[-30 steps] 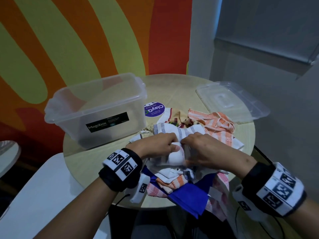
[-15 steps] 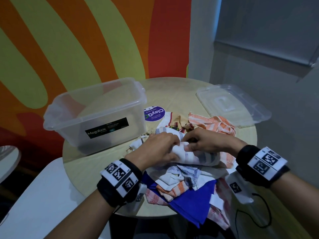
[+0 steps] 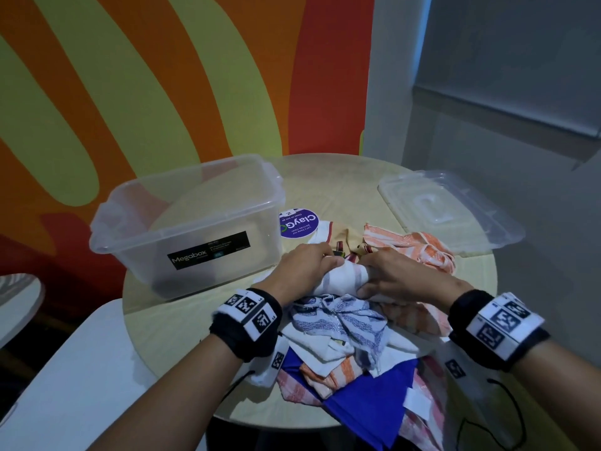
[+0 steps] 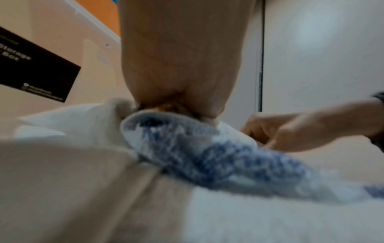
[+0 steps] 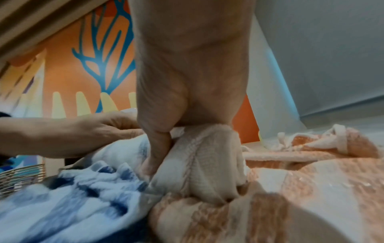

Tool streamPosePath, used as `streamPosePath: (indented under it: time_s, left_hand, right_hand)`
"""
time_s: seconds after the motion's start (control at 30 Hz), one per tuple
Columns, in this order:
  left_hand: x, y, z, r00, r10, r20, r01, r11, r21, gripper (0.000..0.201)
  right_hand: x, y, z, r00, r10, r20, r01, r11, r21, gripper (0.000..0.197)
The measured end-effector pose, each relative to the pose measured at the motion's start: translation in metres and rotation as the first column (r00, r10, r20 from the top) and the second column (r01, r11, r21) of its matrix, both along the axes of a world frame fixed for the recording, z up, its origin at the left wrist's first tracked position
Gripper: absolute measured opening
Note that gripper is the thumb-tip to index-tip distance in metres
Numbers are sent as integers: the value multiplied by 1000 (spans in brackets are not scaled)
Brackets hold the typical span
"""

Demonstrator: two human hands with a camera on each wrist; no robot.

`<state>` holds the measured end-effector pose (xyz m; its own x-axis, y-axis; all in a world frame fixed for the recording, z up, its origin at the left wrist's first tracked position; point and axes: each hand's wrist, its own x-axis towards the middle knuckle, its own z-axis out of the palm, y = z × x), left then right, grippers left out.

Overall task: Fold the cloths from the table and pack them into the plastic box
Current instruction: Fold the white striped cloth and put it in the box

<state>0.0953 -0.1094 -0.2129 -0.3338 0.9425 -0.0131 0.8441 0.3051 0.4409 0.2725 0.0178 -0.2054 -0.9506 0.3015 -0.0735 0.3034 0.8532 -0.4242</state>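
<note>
A bunched white cloth with grey stripes lies on top of the pile in the middle of the round table. My left hand grips its left end and my right hand grips its right end; the right wrist view shows the thumb pressed into the white cloth. Just in front of it lies a crumpled blue-and-white cloth, seen close up as the blue-and-white cloth in the left wrist view. The clear plastic box stands open at the left, with nothing visible inside.
The box lid lies at the table's back right. An orange-striped cloth sits behind my right hand. A solid blue cloth and more orange and pink cloths hang over the near edge. A purple round sticker is beside the box.
Both hands have moved away from me with the white striped cloth, bunching it tighter. The blue-and-white cloth beneath is now uncovered.
</note>
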Motion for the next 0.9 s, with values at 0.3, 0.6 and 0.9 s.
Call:
streamPosePath:
  time_s: [0.3,0.6,0.9]
  left_hand:
    - [30,-42,23,994,97,47,-108,915,389,20]
    - [45,-57,84,285,-240,928,-498,790,357,35]
    - [-20,-108,144,470,-346,812,-473,678,563,30]
  right_hand:
    - [0,33,28,973,-215,-79,188,945,-266,28]
    - [-20,-34,108,931,-78,-356,-26,960,-280,22]
    - [-88,-81,159,896,-43,-443,-158,900,-407,44]
